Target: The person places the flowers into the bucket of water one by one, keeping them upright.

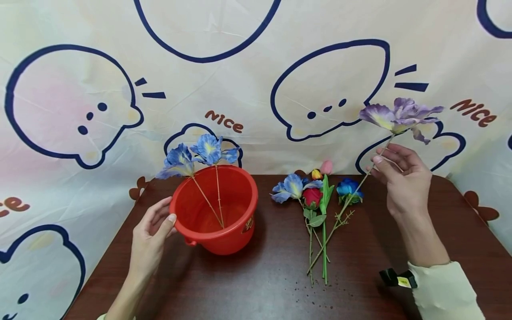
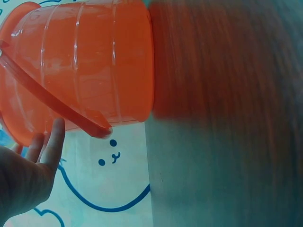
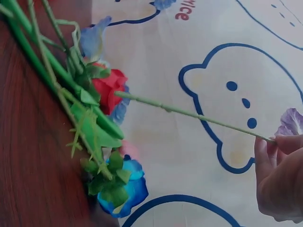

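Observation:
My left hand (image 1: pixel 150 231) holds the red plastic bucket (image 1: pixel 226 243) at the left side of its rim, its thumb at the edge. In the left wrist view the fingers lie against the outside of the bucket (image 2: pixel 97 61), near its handle (image 2: pixel 57 101). Two blue artificial irises (image 1: pixel 210 149) lean inside the bucket. My right hand (image 1: pixel 408 182) pinches the stem of a purple artificial iris (image 1: pixel 400 113) just under its bloom. That flower is raised and slanted, its stem (image 3: pixel 199 115) reaching down over the other flowers.
On the brown table (image 1: pixel 264 295), right of the bucket, lie a blue iris (image 1: pixel 294 186), a red rose (image 1: pixel 312 197), a blue rose (image 1: pixel 349 189), and pink (image 1: pixel 326 167) and yellow (image 1: pixel 316 174) tulip-like blooms. Small crumbs dot the table near the stems. A printed cloth (image 1: pixel 248 89) hangs behind.

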Motion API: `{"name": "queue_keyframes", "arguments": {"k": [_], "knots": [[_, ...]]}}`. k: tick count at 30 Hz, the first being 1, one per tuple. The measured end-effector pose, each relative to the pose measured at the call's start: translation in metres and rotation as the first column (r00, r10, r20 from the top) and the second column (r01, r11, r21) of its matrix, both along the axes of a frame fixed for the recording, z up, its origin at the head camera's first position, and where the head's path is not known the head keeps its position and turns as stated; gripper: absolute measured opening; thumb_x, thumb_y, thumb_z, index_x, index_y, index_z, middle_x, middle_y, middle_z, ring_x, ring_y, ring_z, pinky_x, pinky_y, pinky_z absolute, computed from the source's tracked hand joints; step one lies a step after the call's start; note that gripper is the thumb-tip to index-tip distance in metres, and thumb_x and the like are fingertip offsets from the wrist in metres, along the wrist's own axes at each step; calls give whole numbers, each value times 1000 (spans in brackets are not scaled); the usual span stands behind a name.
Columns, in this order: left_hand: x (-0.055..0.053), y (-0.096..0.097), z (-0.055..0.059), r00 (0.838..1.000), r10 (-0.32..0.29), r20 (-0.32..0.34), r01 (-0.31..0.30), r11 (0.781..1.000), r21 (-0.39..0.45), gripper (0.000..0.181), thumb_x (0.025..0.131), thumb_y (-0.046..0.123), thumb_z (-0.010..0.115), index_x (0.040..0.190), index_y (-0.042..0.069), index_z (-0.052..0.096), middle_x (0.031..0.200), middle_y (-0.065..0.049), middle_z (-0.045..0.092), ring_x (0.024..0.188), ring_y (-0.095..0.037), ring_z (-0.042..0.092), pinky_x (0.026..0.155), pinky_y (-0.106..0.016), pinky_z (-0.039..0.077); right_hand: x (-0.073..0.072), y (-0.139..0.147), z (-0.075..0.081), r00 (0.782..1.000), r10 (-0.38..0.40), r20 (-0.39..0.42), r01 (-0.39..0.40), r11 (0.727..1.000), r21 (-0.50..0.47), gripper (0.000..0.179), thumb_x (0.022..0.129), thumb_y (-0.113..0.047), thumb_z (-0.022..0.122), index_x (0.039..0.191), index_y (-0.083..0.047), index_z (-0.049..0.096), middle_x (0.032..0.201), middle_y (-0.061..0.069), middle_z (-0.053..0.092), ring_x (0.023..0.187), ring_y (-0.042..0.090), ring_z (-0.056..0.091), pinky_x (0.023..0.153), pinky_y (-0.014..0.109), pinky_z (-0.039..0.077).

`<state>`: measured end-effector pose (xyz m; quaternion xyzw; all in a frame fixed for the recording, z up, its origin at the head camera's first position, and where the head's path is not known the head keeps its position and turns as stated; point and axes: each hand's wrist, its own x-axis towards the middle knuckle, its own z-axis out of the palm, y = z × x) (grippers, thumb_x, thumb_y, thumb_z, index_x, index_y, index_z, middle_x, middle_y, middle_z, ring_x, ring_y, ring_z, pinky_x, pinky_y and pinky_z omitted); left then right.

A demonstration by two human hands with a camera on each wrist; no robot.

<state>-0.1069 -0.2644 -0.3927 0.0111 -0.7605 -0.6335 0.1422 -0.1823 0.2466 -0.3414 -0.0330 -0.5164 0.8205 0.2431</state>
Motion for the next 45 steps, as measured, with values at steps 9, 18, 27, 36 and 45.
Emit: {"name": "queue_keyframes", "arguments": {"k": [9,18,27,36,45], "knots": [[1,0,-1,1000,-3,1,3,1000,1,50,107,13,66,155,8,53,128,6,70,107,-2,76,83,-20,64,2,-4,0,994,108,-20,-108,994,-33,43,89,8,80,128,-3,68,108,8,80,87,15,82,72,30,67],[0,-2,0,1000,-3,5,3,1000,-4,50,107,14,67,155,10,53,129,6,70,109,-3,75,83,-19,64,7,-15,1,978,210,-17,-210,978,-9,45,91,7,79,133,-1,64,110,7,80,89,15,82,74,31,67],[0,-1,-1,1000,-12,-2,12,1000,0,50,106,13,67,155,9,53,129,5,69,108,-4,76,84,-20,64,8,-32,3,973,233,-2,-232,970,67,40,93,4,78,130,-5,66,111,4,79,92,13,81,76,30,67],[1,0,0,1000,2,15,-2,1000,-16,51,106,17,68,155,11,53,130,6,69,109,-2,75,84,-19,64,1,-71,37,955,288,-75,-260,930,260,35,96,4,76,129,-6,69,112,3,80,93,13,79,77,31,68],[2,0,1,1000,6,31,-5,1000,-19,52,106,20,68,156,13,52,132,6,68,113,-3,74,85,-20,64,-11,-120,72,925,366,-102,-306,877,371,35,96,5,75,129,-5,70,112,3,80,95,14,79,80,30,68]]}}
